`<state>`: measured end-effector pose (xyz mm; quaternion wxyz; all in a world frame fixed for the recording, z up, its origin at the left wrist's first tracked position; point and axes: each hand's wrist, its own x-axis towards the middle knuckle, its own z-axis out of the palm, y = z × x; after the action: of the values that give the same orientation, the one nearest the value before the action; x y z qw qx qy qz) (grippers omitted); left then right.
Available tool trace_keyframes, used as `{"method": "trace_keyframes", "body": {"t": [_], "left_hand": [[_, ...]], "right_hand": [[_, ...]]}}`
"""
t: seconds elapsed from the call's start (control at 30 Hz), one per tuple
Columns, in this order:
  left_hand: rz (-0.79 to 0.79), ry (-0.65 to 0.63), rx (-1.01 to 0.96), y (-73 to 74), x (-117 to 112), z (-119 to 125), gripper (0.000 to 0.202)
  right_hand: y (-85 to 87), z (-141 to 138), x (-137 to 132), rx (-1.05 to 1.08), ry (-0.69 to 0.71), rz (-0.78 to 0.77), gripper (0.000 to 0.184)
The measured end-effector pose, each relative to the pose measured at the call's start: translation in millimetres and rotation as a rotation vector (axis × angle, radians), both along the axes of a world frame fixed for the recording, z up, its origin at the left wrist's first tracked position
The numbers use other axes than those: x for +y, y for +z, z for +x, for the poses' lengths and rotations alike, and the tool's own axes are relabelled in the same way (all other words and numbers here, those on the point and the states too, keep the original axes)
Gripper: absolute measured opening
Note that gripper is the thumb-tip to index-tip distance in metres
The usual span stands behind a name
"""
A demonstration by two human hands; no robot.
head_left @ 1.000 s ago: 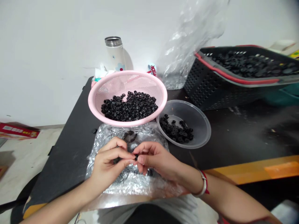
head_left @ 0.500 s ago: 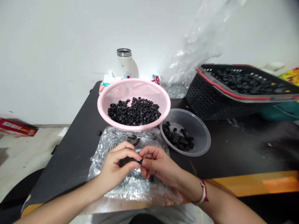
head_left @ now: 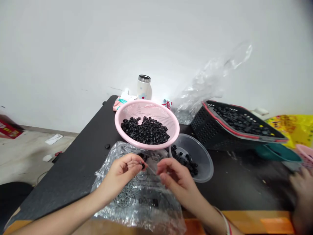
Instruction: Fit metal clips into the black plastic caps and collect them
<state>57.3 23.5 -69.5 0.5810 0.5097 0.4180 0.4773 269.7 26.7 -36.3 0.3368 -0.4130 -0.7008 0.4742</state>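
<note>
My left hand [head_left: 127,168] is closed in a pinch on a small black round plastic part [head_left: 143,166]. To its right, my right hand [head_left: 177,176] has its thumb and forefinger slightly apart, and no thing shows clearly between them. A faint thin streak crosses the gap between the hands; I cannot make out what it is. Both hands are above a clear plastic bag [head_left: 166,207] with many metal screws [head_left: 127,195] and a few black parts on it. Beyond them, a pink mesh basket [head_left: 118,125] holds a heap of black parts [head_left: 146,130].
A clear plastic bowl [head_left: 207,166] with black parts stands right of the pink basket. Farther right are a dark basket [head_left: 201,129] full of black pieces, a teal bowl [head_left: 278,153] and another person's blurred hand [head_left: 302,182]. A white bottle [head_left: 143,88] stands by the wall.
My hands, which met at a small black part, have moved apart; the part stays in my left fingers. The view has shifted, showing another person's hand at the right edge.
</note>
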Motion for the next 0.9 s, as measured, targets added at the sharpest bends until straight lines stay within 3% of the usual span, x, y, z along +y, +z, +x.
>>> {"method": "trace_keyframes", "body": {"t": [0.07, 0.13, 0.2, 0.33, 0.53, 0.7, 0.9], "left_hand": [[-0.047, -0.055, -0.066, -2.4, 1, 0, 0.020], [-0.063, -0.106, -0.077, -6.9, 1, 0, 0.021], [-0.064, -0.137, -0.074, -11.5, 0, 2, 0.022], [-0.071, -0.151, -0.090, -15.7, 3, 2, 0.025], [-0.117, -0.096, -0.182, -18.7, 9, 2, 0.035], [-0.114, -0.119, -0.132, -13.4, 7, 1, 0.033], [-0.209, -0.109, -0.177, -11.5, 7, -1, 0.032]], "right_hand": [[23.9, 2, 23, -0.227, 0.020, 0.325, 0.013], [40.4, -1, 58, -0.456, 0.028, 0.490, 0.018], [46.4, -9, 97, -0.813, 0.076, 0.430, 0.021], [36.7, -27, 150, -1.002, 0.217, 0.308, 0.012], [23.4, -46, 153, -1.181, 0.247, 0.274, 0.017], [27.0, -50, 146, -1.286, 0.205, 0.272, 0.027], [34.5, -55, 145, -1.371, 0.227, 0.240, 0.020]]}}
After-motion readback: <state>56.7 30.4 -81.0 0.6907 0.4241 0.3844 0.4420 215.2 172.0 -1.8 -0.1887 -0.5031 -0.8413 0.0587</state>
